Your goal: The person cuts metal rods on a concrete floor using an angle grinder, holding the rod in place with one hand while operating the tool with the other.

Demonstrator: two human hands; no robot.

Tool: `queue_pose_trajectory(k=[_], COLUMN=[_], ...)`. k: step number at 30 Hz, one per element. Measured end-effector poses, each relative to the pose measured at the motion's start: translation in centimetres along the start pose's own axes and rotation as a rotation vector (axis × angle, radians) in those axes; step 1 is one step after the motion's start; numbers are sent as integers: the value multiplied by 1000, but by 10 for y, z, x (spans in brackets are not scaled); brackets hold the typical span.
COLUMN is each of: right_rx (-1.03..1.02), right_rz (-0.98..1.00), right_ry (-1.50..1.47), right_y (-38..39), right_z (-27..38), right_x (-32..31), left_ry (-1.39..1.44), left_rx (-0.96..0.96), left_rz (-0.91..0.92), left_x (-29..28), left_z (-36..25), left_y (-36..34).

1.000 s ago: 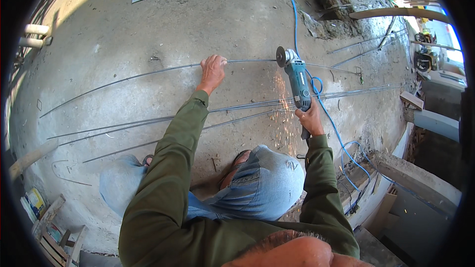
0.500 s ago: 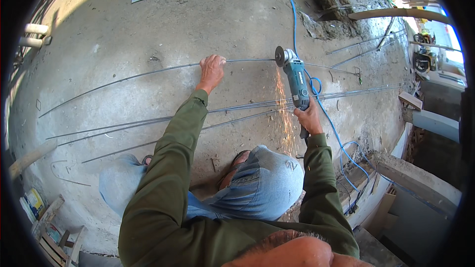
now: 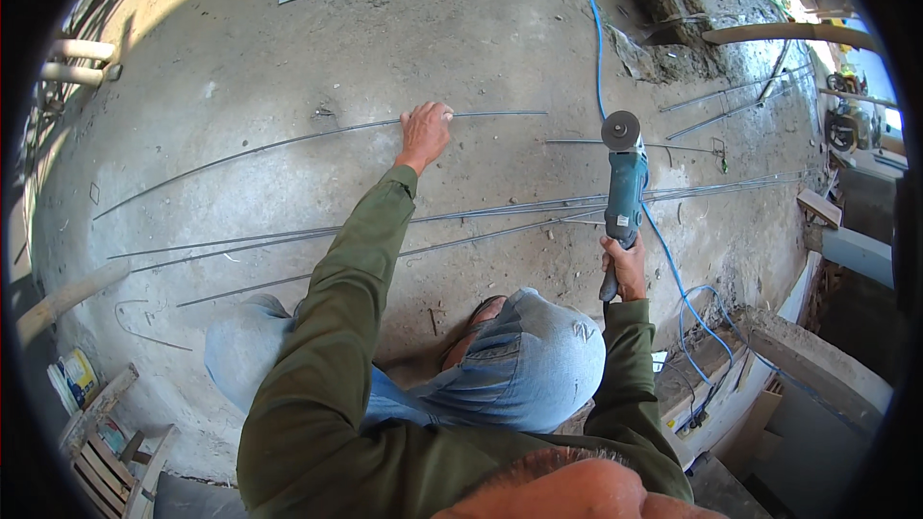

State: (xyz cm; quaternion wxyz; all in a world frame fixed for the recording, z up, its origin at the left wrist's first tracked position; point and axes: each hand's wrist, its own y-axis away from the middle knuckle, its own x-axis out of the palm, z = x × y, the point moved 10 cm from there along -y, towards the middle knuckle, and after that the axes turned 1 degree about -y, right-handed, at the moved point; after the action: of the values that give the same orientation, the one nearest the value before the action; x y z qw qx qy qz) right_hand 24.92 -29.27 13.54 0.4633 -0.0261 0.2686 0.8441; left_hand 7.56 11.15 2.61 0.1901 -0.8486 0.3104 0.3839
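A long, thin steel bar [image 3: 377,124] is pinched in the bent fingers of the left hand [image 3: 424,135], over the gray floor [image 3: 461,58]. A teal angle grinder [image 3: 627,183] is gripped by its back end, with the right hand's [image 3: 627,269] fingers wrapped around it. A shorter bar [image 3: 575,141], lying apart from the long one, is partly hidden by the grinder's round disc [image 3: 620,131]. More bars [image 3: 481,212] are laid nearer the knees [image 3: 562,341].

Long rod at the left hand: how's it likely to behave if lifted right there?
The rod looks very thin for its length, so probably springy and fairly easy to lift. The left hand is nearer its right end, so the longer left part would likely sag or drag.
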Motion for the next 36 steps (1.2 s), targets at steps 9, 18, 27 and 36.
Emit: queue_pose_trajectory(k=[9, 18, 27, 36], right_rx=[-3, -11, -141, -202], right_rz=[-4, 64, 169, 213], right_ry=[-12, -2, 87, 44], right_y=[31, 15, -20, -21], right_z=[-8, -24, 35, 45], right_x=[0, 18, 107, 138], left_ry=[89, -643, -462, -280], left_rx=[56, 378, -46, 4], left_rz=[153, 784, 570, 200], left_x=[10, -69, -208, -194], left_z=[-29, 39, 192, 226], left_y=[-63, -1, 181, 223])
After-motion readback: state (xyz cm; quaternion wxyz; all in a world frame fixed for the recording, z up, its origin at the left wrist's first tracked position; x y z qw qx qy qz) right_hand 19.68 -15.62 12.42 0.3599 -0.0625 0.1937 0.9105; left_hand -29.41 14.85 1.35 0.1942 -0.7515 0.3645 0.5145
